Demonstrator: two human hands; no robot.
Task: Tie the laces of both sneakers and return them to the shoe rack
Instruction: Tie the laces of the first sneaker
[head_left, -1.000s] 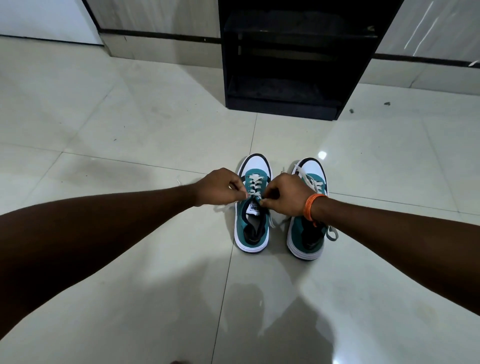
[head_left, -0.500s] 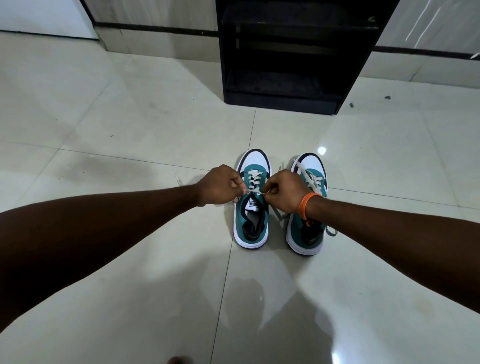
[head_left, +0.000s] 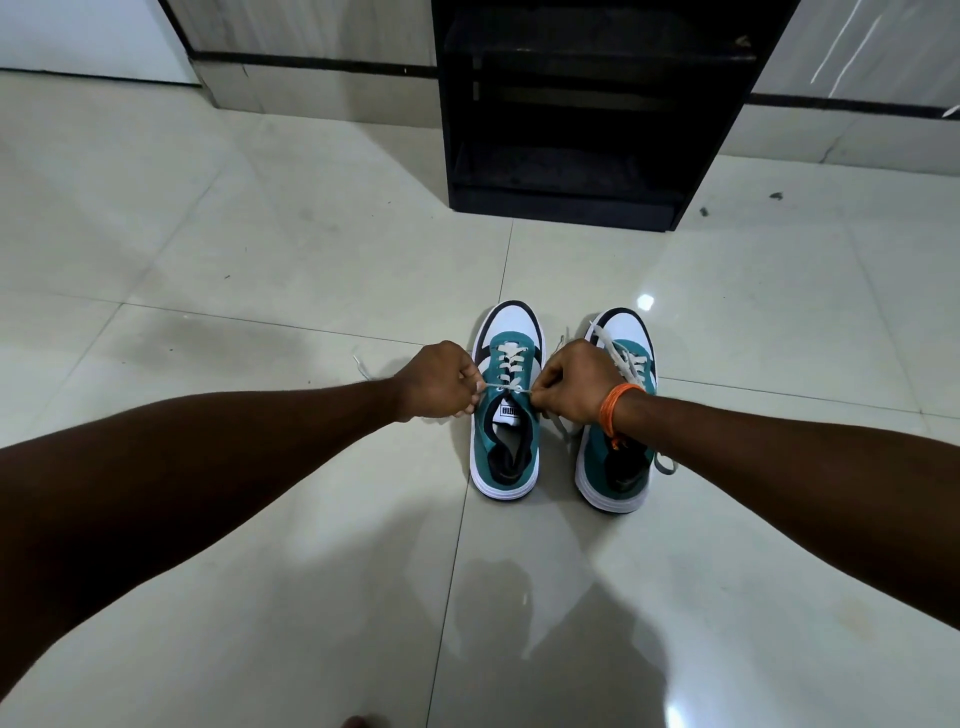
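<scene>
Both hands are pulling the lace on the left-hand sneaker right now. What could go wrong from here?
1. The left hand and right hand stretch the lace sideways over the left-hand sneaker; so far no bow shows, and slack could let the crossing loosen.
2. The other sneaker has loose laces trailing onto the floor, likely to snag or be forgotten.
3. The right forearm crosses over that sneaker and may nudge it.
</scene>
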